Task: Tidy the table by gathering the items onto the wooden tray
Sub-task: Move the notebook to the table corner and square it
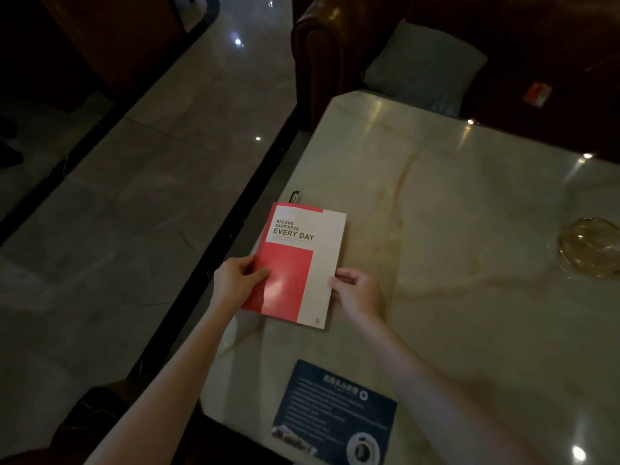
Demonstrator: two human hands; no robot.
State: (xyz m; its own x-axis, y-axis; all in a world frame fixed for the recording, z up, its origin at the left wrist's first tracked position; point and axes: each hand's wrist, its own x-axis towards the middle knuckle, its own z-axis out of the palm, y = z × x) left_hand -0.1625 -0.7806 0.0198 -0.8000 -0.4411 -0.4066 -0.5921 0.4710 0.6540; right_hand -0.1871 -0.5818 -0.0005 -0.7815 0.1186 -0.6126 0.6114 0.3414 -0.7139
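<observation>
A red and white notebook (300, 263) printed "RECORD HAPPINESS EVERY DAY" is near the left edge of the pale marble table (453, 203). My left hand (236, 283) grips its left edge, thumb on the red cover. My right hand (357, 290) pinches its right edge. The dark tip of a pen (294, 197) pokes out from behind the notebook's top edge. No wooden tray is in view.
A dark blue printed card (335, 414) lies flat near the table's front edge. An amber glass dish (590, 248) sits at the right edge. A brown leather armchair (322, 45) with a grey cushion (426, 65) stands beyond the table. Glossy floor lies to the left.
</observation>
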